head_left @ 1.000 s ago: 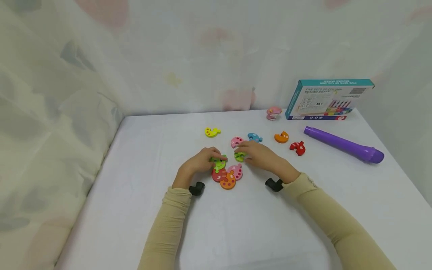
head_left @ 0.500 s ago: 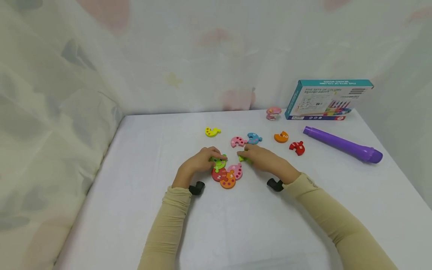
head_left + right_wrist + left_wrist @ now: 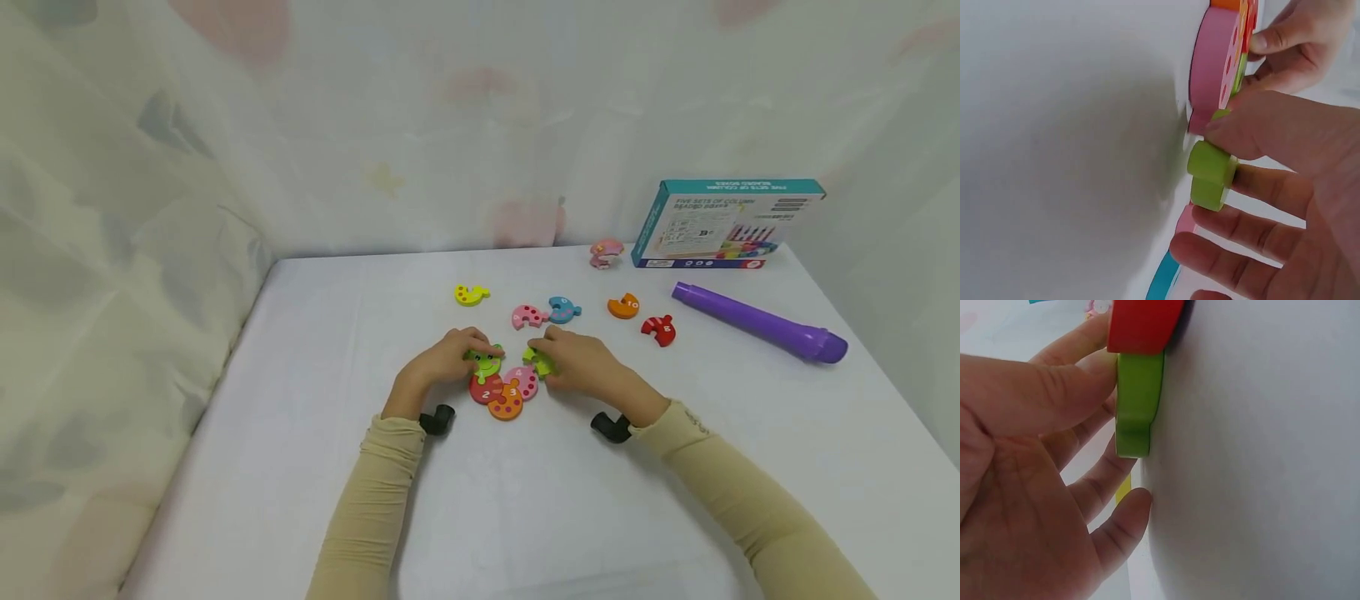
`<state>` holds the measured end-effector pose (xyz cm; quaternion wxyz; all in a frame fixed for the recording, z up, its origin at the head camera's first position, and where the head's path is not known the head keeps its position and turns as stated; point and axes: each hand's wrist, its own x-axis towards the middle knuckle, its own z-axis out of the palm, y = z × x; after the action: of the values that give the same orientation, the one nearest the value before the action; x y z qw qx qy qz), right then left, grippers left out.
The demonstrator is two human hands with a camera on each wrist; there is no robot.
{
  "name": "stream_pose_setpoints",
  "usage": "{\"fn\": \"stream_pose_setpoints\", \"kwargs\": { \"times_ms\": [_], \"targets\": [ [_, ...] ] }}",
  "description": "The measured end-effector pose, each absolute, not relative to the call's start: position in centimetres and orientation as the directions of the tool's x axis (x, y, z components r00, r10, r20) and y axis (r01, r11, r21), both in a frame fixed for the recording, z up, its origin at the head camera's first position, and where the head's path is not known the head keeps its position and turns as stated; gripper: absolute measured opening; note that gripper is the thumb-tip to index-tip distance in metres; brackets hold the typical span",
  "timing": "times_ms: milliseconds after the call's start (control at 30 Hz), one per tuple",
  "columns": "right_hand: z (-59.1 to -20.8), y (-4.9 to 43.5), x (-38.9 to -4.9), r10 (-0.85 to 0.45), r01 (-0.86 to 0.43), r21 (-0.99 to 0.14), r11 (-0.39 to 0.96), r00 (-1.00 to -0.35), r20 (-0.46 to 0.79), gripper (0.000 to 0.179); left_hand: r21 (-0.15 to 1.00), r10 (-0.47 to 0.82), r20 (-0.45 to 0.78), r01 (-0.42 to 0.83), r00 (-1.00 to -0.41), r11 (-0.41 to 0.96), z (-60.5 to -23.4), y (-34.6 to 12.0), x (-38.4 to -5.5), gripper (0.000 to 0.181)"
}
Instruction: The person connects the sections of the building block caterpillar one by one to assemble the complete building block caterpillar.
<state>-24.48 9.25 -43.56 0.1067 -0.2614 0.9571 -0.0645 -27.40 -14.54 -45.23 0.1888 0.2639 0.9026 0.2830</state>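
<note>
My left hand (image 3: pixel 450 357) holds a green smiling-face puzzle piece (image 3: pixel 487 366) between thumb and fingers, flat on the table. Joined to that face is a chain of caterpillar pieces: red number 2 (image 3: pixel 482 392), orange number 3 (image 3: pixel 506 407) and pink number 4 (image 3: pixel 527 381). My right hand (image 3: pixel 588 364) pinches a light green puzzle piece (image 3: pixel 1210 164) between thumb and index finger. This green piece sits right at the knob of the pink one. In the left wrist view the thumb presses the edge of the green face (image 3: pixel 1138 394), beside the red piece (image 3: pixel 1141 325).
Loose pieces lie farther back: yellow (image 3: pixel 471 295), pink (image 3: pixel 529 316), blue (image 3: pixel 563 310), orange (image 3: pixel 623 306) and red (image 3: pixel 659 330). A purple toy microphone (image 3: pixel 757 322), a small pink figure (image 3: pixel 605 253) and an upright box (image 3: pixel 727 223) stand or lie at right.
My right hand has taken hold of the light green piece, turned it and brought it toward the pink number 4. My left hand has stayed on the face piece.
</note>
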Motion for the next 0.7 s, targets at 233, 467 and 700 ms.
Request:
{"fn": "stream_pose_setpoints", "kwargs": {
  "times_ms": [233, 467, 700],
  "targets": [
    [-43.4, 8.7, -23.6, -0.509, -0.491, -0.146, 0.859, -0.848, -0.146, 0.062, 0.609, 0.579, -0.195, 0.364, -0.792, 0.704, -45.2, -14.5, -27.3, 0.045],
    [-43.7, 8.4, -23.2, -0.522, -0.517, -0.075, 0.853, -0.843, -0.132, 0.061, 0.607, 0.577, -0.197, 0.364, -0.793, 0.707, -45.2, -14.5, -27.3, 0.045],
    [-43.7, 8.2, -23.2, -0.548, -0.546, -0.047, 0.836, -0.828, -0.116, 0.058, 0.614, 0.577, -0.189, 0.363, -0.794, 0.701, -45.1, -14.5, -27.3, 0.045]
  ]
}}
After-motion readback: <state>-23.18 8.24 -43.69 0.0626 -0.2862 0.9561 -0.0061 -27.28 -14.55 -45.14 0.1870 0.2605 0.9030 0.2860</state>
